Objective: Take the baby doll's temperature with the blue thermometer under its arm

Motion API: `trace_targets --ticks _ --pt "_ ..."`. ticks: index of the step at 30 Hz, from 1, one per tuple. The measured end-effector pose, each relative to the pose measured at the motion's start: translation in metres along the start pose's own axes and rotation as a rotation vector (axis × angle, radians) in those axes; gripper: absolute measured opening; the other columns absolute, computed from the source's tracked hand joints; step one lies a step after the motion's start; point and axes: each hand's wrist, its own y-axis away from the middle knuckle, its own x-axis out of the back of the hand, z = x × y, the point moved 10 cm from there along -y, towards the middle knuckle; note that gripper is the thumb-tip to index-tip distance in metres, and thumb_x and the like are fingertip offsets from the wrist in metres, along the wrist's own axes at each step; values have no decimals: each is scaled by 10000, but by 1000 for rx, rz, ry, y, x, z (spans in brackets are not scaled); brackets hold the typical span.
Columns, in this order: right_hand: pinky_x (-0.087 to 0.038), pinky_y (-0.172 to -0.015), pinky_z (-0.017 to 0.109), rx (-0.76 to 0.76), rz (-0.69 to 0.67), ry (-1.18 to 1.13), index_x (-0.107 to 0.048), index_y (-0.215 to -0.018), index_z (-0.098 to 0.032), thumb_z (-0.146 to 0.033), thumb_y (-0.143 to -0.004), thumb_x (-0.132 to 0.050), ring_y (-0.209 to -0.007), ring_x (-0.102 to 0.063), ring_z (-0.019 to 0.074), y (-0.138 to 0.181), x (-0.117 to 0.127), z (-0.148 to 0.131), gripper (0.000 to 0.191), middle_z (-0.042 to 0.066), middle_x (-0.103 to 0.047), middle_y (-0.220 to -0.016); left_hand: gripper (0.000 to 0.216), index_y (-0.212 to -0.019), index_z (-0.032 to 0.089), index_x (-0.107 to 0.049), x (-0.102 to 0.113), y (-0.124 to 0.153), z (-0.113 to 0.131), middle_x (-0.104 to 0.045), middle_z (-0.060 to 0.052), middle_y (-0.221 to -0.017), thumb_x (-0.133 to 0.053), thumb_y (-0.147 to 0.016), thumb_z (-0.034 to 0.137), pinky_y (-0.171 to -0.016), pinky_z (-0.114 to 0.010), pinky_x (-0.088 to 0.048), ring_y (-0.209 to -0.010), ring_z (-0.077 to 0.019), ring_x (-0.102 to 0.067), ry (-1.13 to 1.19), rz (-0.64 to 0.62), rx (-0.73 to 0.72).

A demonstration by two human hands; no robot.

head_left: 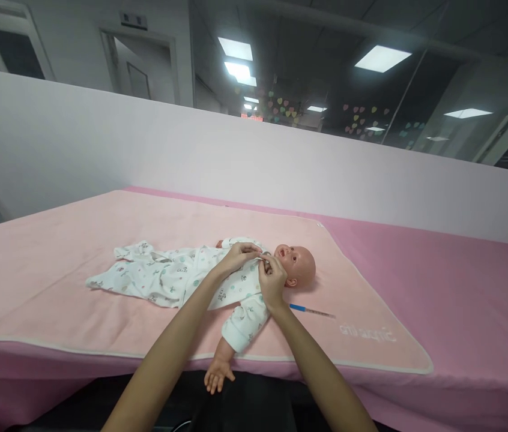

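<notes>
A baby doll (301,264) lies on its back with its head to the right, dressed in a white printed baby outfit (240,282). My left hand (239,257) rests over its chest, the fingertips pinched at the outfit's collar just below the chin. Close beside it, my right hand (272,279) pinches the same collar edge with curled fingers. The fingertips of both hands nearly meet, and the exact bit of cloth between them is partly hidden. One doll arm (220,366) stretches toward me past the mat's front edge.
Beneath the doll is a light pink mat (74,240) with a pale border, on a darker pink cloth (461,300). A slim stick with a blue end (298,308) lies near the doll's head. A low white wall (236,156) runs behind, with glass above.
</notes>
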Motion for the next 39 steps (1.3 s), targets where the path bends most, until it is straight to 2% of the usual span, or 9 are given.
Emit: trace_targets --ticks 6,10,15,23,29,39 --pt "-469 -750 280 130 107 -98 -614 -779 -185 -170 -806 -424 -860 -570 159 1 10 -10 192 59 -618 -869 287 -857 122 -672 -4 2 1 -680 -77 -844 -618 -681 341 -742 -293 -471 -831 -207 -611 18 -26 -11" --pt "-471 -698 270 88 80 -86 -596 -819 -181 -179 -808 -443 -755 -572 146 0 8 -7 154 35 -616 -790 307 -886 119 -678 -3 5 7 -682 -84 -876 -616 -696 352 -768 -303 -469 -857 -217 -610 28 -42 -13" --pt "-467 -612 243 -27 79 -105 -568 -914 -165 -225 -803 -467 -654 -562 130 2 7 6 161 39 -620 -806 377 -999 127 -649 -12 14 21 -676 -88 -924 -651 -672 314 -794 -313 -463 -886 -213 -601 -5 -177 -11" --pt "-435 -580 223 -74 35 -119 -563 -885 -171 -279 -818 -473 -566 -527 111 3 3 6 156 -2 -586 -675 288 -925 135 -680 -5 7 14 -685 -71 -849 -582 -733 327 -715 -282 -457 -813 -197 -605 -156 -95 -87" --pt "-429 -556 216 -81 35 -136 -563 -880 -171 -270 -817 -467 -555 -520 109 3 1 8 152 1 -596 -687 252 -890 145 -684 -4 6 14 -684 -57 -852 -568 -739 310 -721 -267 -452 -809 -183 -604 -169 -88 -119" --pt "-426 -579 221 -59 3 -143 -582 -814 -179 -231 -803 -454 -604 -535 120 2 -1 7 139 13 -609 -727 211 -840 146 -685 4 3 5 -682 -47 -821 -544 -726 254 -695 -255 -455 -767 -170 -604 -202 25 -133"
